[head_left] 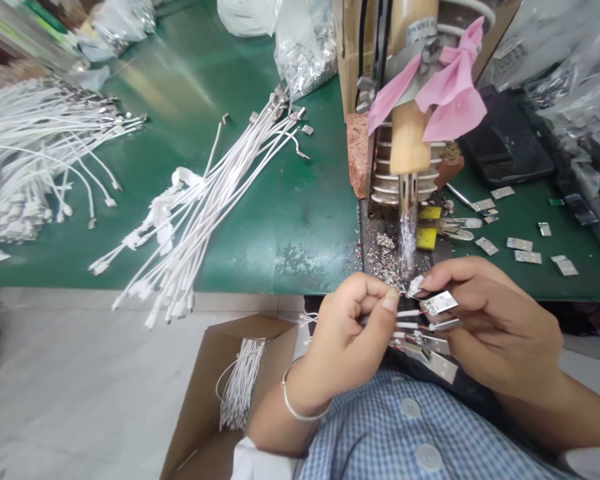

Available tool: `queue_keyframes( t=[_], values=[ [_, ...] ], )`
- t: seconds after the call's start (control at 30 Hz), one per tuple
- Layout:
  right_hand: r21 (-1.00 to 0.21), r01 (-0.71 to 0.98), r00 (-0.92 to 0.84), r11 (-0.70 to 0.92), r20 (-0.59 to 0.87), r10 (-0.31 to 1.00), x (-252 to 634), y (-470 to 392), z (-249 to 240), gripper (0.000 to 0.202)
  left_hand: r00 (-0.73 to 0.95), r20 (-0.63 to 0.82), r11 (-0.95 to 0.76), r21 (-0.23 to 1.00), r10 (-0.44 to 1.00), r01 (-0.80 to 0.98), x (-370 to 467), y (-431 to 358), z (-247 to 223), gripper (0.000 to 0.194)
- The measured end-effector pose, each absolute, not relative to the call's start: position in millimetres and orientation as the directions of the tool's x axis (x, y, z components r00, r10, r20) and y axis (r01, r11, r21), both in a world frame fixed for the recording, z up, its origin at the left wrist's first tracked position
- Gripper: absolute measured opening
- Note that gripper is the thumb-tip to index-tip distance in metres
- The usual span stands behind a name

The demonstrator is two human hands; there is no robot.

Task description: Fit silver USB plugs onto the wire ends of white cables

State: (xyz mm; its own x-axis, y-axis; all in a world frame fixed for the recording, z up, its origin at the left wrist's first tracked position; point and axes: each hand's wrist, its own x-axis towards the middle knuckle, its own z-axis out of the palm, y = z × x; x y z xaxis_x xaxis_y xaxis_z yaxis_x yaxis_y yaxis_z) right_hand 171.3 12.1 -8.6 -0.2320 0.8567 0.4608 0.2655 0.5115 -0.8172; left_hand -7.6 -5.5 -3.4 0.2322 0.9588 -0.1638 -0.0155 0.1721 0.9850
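Pinched in the left hand (357, 337), thin white cables (407, 325) end in flat, silvery, rectangular plugs (441, 303). The right hand (505, 327) pinches one shiny plug (416, 286).

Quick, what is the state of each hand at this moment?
Left hand: closed, holding white cables.
Right hand: closed, holding a small metal connector.

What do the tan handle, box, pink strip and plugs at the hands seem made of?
Handle: likely wood, smooth; pale tan tone, faint sheen.
Box: probably cardboard; matt brown, thin flat walls.
Strip: perhaps thin fabric, though plastic is possible; soft folds, creases.
Plugs: apparently metal shells; silvery, bright reflections.
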Motion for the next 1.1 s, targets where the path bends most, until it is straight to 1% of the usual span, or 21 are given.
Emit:
queue_keyframes(
  t=[0.1,0.5,0.8,1.1],
  values=[
    [-0.838,0.251,-0.212,0.484,0.44,0.872,169.6,11.7,-8.2,0.017,0.22,-0.163,0.171,0.985,0.962,-0.02,-7.5,-5.1,-3.4,0.02],
    [-0.823,0.246,-0.215,0.512,0.468,0.857,168.7,14.4,-5.9,0.017,0.168,-0.161,0.168,0.985,0.972,-0.026,-4.7,-4.7,1.5,0.022],
    [-0.824,0.264,-0.219,0.501,0.455,0.863,168.4,13.8,-4.3,0.016,0.2,-0.167,0.176,0.984,0.965,-0.032,-6.5,-4.2,-2.0,0.022],
    [-0.804,0.274,-0.23,0.527,0.477,0.848,168.4,14.1,-3.7,0.016,0.17,-0.151,0.157,0.987,0.974,-0.024,-4.4,-5.4,-0.5,0.022]
  ],
)
